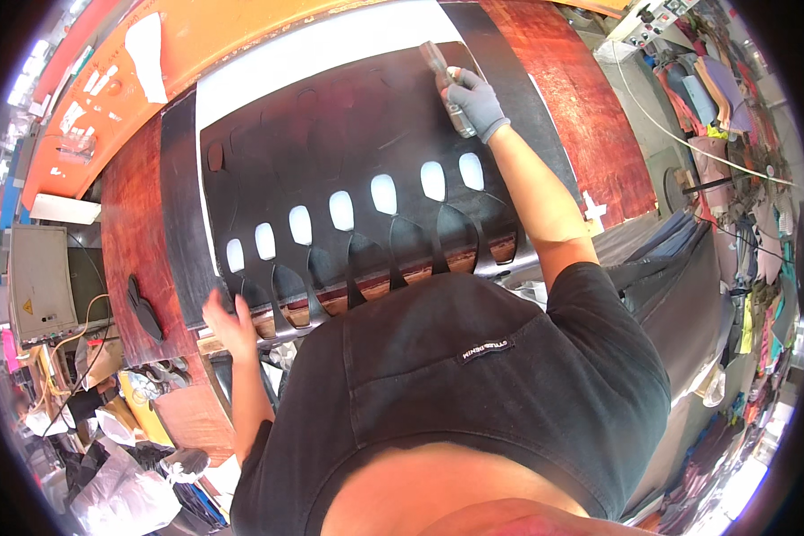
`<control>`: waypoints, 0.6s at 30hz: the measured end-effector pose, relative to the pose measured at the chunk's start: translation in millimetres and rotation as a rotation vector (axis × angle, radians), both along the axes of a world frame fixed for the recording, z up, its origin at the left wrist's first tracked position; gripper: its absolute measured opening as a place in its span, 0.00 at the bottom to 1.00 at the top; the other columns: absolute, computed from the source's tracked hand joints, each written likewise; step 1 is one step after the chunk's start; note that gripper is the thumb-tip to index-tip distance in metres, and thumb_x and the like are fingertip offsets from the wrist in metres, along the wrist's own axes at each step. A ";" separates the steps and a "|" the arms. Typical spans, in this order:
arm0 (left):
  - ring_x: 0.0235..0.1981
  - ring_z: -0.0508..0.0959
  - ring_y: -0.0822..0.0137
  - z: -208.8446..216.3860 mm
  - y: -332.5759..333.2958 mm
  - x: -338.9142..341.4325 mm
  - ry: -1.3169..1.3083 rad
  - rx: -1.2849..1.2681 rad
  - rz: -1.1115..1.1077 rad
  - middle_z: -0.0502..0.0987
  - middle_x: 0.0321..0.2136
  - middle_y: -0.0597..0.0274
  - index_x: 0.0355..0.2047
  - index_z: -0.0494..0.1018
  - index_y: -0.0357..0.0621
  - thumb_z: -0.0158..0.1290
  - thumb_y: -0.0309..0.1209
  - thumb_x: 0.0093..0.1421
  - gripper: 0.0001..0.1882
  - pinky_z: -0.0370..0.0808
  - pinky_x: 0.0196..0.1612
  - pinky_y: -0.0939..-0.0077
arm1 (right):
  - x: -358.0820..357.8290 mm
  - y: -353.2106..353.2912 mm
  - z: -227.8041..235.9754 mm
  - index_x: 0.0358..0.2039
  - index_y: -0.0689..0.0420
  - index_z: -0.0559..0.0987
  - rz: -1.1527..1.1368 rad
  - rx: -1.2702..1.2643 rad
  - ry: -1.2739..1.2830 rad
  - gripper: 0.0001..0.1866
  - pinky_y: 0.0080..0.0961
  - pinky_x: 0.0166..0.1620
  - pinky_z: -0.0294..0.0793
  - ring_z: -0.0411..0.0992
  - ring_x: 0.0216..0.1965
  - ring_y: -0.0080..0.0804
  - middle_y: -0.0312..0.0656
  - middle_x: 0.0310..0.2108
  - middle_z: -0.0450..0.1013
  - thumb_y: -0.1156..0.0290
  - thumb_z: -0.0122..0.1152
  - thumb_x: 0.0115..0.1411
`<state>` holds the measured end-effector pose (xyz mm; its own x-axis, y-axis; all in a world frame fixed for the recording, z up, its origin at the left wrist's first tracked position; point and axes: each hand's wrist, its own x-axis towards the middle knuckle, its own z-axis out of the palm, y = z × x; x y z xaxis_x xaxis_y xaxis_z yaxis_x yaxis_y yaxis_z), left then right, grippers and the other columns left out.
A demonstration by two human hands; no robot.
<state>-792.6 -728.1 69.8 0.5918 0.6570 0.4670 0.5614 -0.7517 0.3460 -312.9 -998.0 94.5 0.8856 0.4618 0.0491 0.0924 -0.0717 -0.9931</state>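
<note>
Black sheet (pixel 330 125) spans the red table (pixel 590 98), pale openings along its near side. Your gloved right hand (pixel 475 100) grips a greyish tool (pixel 460 119), far right; your left hand (pixel 230 323), fingers spread, near left corner.

- The broad black board (pixel 177 205) lies on the red-brown wooden worktop (pixel 598 98), which extends left and right of it.
- On the board lies the flat white sheet (pixel 268 76); on that, the large black sheet (pixel 322 112), leaving a strip bare behind.
- Seven white rounded patches (pixel 341 211) form a row across the black sheet's near half.
- The bare left grip (pixel 232 329) is beside the black sheet's near left corner.
- The grey-gloved right grip (pixel 482 105), around the elongated metallic tool (pixel 439 71), is at its far right.
- The black sole-shaped piece (pixel 143 308) lies left of the board.
- Behind left stands the orange frame (pixel 107 125).
</note>
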 end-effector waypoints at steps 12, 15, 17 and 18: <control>0.55 0.62 0.55 56.6 -101.4 354.0 0.478 -0.188 -0.523 0.65 0.52 0.53 0.50 0.67 0.41 0.58 0.46 0.49 0.32 0.63 0.54 0.61 | 3.2 -4.1 -13.7 0.50 0.59 0.72 -0.078 -0.363 -0.319 0.35 0.32 0.54 0.64 0.66 0.51 0.44 0.51 0.48 0.67 0.55 0.61 0.40; 0.52 0.66 0.55 51.1 -102.5 378.7 0.619 -0.171 -0.417 0.68 0.49 0.53 0.47 0.68 0.39 0.58 0.46 0.50 0.30 0.66 0.51 0.61 | -2.5 -5.0 -12.7 0.50 0.58 0.71 -0.113 -0.432 -0.443 0.36 0.32 0.54 0.64 0.66 0.50 0.44 0.49 0.46 0.68 0.54 0.61 0.40; 0.41 0.72 0.55 48.3 -93.1 389.1 0.624 -0.240 -0.388 0.72 0.42 0.52 0.43 0.69 0.39 0.59 0.46 0.50 0.27 0.71 0.42 0.62 | -6.3 -6.1 -10.5 0.51 0.57 0.71 -0.101 -0.453 -0.494 0.36 0.32 0.53 0.65 0.66 0.49 0.44 0.49 0.45 0.68 0.54 0.62 0.39; 0.36 0.75 0.55 47.3 -87.2 392.8 0.649 -0.290 -0.379 0.74 0.38 0.52 0.41 0.70 0.38 0.59 0.46 0.50 0.26 0.74 0.37 0.63 | -7.2 -6.9 -9.1 0.51 0.57 0.71 -0.093 -0.444 -0.479 0.36 0.33 0.52 0.65 0.66 0.49 0.44 0.48 0.46 0.67 0.54 0.62 0.39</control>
<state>-399.8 -815.3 117.1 0.8936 0.3993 -0.2051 0.4422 -0.8616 0.2493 -320.1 -1004.9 85.3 0.8503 0.4515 0.2704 0.4905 -0.4938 -0.7181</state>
